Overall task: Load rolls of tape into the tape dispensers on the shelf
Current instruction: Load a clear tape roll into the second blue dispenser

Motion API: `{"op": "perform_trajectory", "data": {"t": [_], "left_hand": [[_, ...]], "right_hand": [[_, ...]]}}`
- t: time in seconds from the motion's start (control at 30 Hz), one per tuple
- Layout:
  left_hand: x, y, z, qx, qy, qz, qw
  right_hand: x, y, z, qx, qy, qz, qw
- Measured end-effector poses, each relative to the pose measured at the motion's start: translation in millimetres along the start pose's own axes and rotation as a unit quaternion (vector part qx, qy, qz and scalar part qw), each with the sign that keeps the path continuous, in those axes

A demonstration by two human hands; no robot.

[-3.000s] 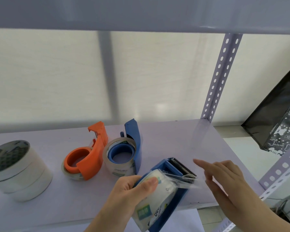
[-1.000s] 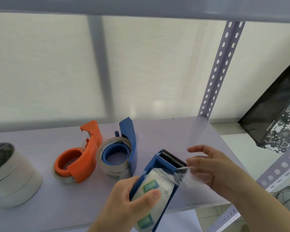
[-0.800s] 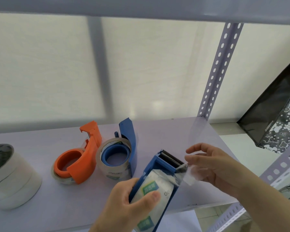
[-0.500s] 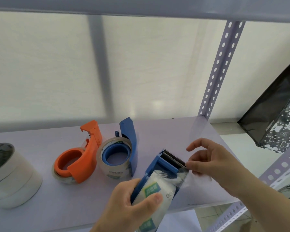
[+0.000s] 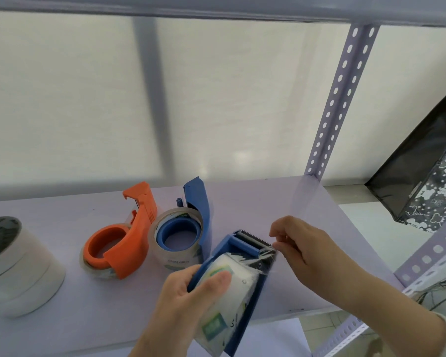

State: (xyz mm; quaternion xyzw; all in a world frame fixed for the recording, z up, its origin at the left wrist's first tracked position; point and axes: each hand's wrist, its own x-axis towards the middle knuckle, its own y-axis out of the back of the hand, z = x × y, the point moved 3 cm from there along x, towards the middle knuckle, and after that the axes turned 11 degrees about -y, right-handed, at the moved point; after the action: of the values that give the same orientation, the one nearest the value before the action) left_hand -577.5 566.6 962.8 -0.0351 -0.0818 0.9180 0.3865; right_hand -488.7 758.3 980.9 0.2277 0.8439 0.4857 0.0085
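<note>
My left hand point(image 5: 184, 295) grips a blue tape dispenser point(image 5: 238, 248) with a clear tape roll point(image 5: 225, 297) inside it, held above the shelf's front edge. My right hand point(image 5: 305, 248) pinches the loose end of the tape point(image 5: 267, 255) just past the dispenser's toothed blade. On the shelf point(image 5: 255, 202) lie an orange dispenser point(image 5: 129, 243) and a second blue dispenser point(image 5: 191, 222), each with a clear roll in it.
A stack of white tape rolls point(image 5: 13, 266) stands at the shelf's left. A perforated upright post point(image 5: 330, 112) rises at the back right corner. A black patterned bag point(image 5: 428, 184) sits beyond the shelf on the right. Another shelf board runs overhead.
My right hand reached in, took the free tape end and drew it forward over the blade. The dispenser in my left hand tilted slightly.
</note>
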Motion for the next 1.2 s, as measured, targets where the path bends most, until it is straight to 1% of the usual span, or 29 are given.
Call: {"op": "perform_trajectory", "data": {"t": [0.07,0.13,0.2,0.37,0.5,0.57,0.63,0.73,0.97,1.03,1.1,1.13,1.2], "left_hand": [[1,1,3,0.004,0.006,-0.012,1.0],[1,2,6,0.01,0.015,-0.048,0.999],[0,2,7,0.022,0.028,-0.075,0.997],[0,1,7,0.036,0.05,-0.065,0.996],[0,1,10,0.06,0.059,-0.072,0.994],[1,1,9,0.075,0.06,-0.075,0.993],[4,1,6,0.085,0.06,-0.089,0.991],[5,3,7,0.098,0.068,-0.127,0.985],[4,8,15,0.092,0.056,-0.191,0.976],[4,8,13,0.088,0.052,-0.187,0.977],[4,10,9,0.068,0.063,-0.157,0.983],[4,11,8,0.055,0.069,-0.154,0.984],[1,10,9,0.039,0.074,-0.175,0.981]], "right_hand": [[-1,-5,5,-0.052,0.032,0.012,0.998],[0,-8,12,-0.081,0.047,0.017,0.996],[2,-10,17,-0.077,0.055,0.0,0.996],[7,-8,19,-0.049,0.075,-0.002,0.996],[13,-8,24,-0.032,0.065,0.001,0.997],[16,-10,24,-0.024,0.054,0.005,0.998],[20,-11,25,0.009,0.029,0.011,0.999],[24,-14,25,0.061,-0.011,0.0,0.998],[35,-12,43,0.175,-0.109,-0.014,0.978],[38,-14,46,0.187,-0.119,-0.021,0.975],[43,-13,51,0.193,-0.13,-0.008,0.973],[45,-12,54,0.197,-0.136,0.004,0.971],[47,-8,61,0.205,-0.15,0.02,0.967]]}}
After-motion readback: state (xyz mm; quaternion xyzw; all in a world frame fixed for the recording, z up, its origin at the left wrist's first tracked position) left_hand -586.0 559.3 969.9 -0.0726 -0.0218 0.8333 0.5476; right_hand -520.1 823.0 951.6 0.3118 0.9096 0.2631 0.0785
